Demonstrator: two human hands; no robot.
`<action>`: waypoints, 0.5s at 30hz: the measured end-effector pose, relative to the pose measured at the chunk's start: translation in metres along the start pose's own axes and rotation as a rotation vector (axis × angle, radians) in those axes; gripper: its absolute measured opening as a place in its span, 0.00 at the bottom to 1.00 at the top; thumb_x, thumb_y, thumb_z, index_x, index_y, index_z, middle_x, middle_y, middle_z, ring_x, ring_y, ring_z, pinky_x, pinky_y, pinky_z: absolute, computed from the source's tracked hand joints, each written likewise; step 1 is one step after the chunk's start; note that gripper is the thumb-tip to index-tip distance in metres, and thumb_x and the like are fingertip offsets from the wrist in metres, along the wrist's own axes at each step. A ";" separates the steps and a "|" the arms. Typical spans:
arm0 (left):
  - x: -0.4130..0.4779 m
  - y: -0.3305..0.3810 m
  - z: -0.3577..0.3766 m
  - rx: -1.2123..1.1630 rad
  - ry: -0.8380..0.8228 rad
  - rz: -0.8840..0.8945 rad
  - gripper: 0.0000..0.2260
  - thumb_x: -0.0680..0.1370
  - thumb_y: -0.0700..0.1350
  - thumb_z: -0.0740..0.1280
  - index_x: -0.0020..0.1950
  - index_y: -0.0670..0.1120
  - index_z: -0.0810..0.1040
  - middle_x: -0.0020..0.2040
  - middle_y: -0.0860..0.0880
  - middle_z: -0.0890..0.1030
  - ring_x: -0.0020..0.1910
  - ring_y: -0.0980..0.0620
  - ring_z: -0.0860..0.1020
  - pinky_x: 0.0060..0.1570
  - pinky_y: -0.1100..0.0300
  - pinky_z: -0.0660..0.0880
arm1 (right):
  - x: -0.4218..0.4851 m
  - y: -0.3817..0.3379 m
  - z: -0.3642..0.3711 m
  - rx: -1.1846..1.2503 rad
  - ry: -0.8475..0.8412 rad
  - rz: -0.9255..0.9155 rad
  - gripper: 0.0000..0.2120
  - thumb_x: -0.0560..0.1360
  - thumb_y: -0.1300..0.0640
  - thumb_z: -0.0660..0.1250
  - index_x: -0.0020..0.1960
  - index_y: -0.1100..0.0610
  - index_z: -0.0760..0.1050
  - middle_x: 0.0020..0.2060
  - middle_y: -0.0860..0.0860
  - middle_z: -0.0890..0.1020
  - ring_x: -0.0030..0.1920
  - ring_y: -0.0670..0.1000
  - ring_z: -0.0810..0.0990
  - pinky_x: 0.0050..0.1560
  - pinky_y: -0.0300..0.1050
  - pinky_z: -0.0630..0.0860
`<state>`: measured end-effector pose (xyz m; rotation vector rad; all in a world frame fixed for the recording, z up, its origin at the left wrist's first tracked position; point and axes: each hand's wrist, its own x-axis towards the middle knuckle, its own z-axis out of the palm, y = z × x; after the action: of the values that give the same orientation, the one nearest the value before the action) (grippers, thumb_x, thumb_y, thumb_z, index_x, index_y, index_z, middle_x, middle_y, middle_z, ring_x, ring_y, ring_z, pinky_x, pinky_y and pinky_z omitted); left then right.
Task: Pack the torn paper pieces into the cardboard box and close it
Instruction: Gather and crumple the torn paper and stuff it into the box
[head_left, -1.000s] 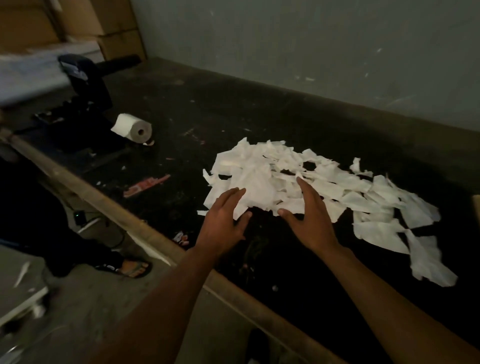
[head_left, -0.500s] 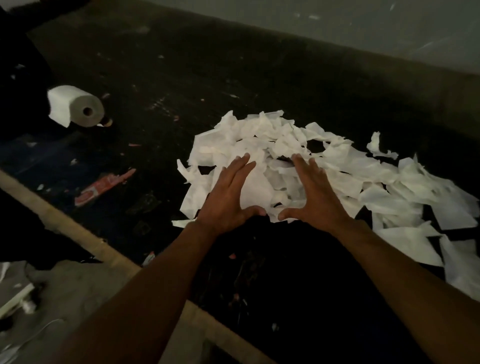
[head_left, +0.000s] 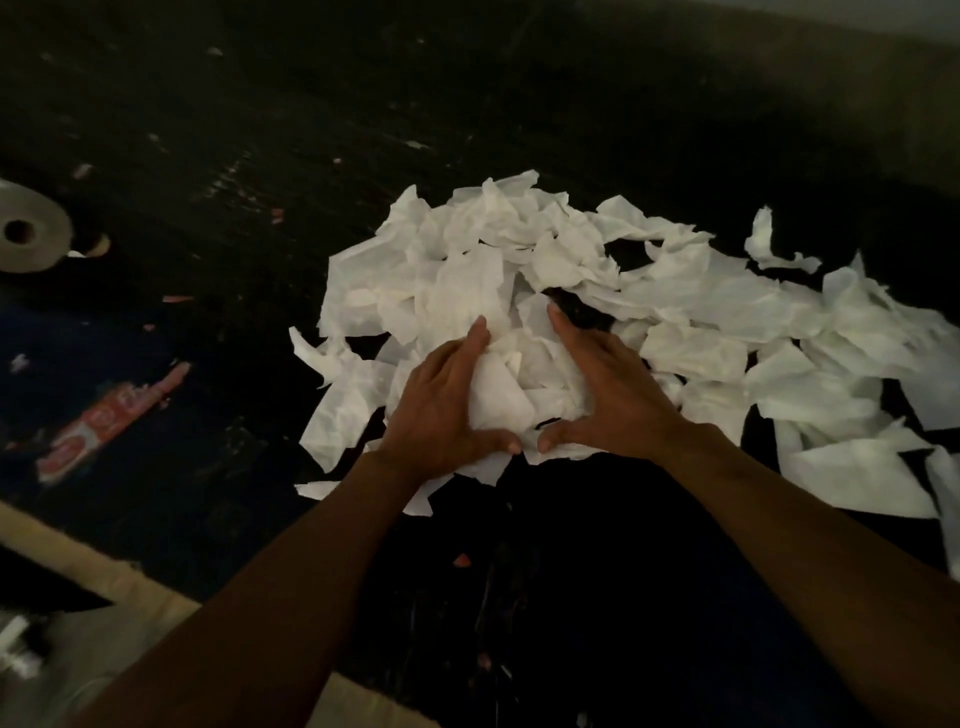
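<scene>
Both hands are on the torn paper pieces, heaped mid-worktop. My left hand and right hand press a clump between them, fingers straight and together, thumbs almost meeting at the near edge. A paper roll sits far left.

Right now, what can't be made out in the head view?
All head view.
Cardboard box: outside the frame.
Paper roll: cut by left edge.
Paper pile: right end runs past the edge; the part under the left hand and right hand is covered.
Red wrapper: print blurred, dim.
</scene>
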<state>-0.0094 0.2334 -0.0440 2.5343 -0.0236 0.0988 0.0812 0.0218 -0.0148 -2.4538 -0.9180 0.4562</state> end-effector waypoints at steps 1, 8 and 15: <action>0.001 0.000 0.001 -0.017 0.006 -0.010 0.58 0.60 0.69 0.73 0.78 0.47 0.47 0.75 0.52 0.63 0.72 0.52 0.60 0.69 0.57 0.57 | 0.001 0.001 0.003 0.007 0.013 0.030 0.63 0.56 0.33 0.77 0.73 0.33 0.32 0.75 0.47 0.58 0.73 0.50 0.55 0.71 0.53 0.56; 0.002 -0.005 0.009 -0.088 0.110 -0.052 0.52 0.64 0.68 0.70 0.78 0.47 0.49 0.62 0.50 0.77 0.61 0.52 0.72 0.58 0.61 0.64 | 0.009 0.007 0.030 0.078 0.199 -0.017 0.60 0.56 0.28 0.72 0.78 0.43 0.45 0.64 0.46 0.75 0.68 0.50 0.65 0.68 0.51 0.66; 0.003 -0.006 0.011 -0.078 0.201 0.007 0.43 0.65 0.65 0.69 0.74 0.46 0.64 0.64 0.47 0.76 0.60 0.51 0.70 0.61 0.63 0.64 | 0.013 0.007 0.031 0.021 0.272 -0.104 0.54 0.58 0.29 0.71 0.77 0.48 0.55 0.68 0.52 0.68 0.66 0.49 0.65 0.66 0.48 0.65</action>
<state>-0.0056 0.2320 -0.0564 2.4349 0.0421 0.3478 0.0798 0.0361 -0.0459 -2.3607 -0.9132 0.0911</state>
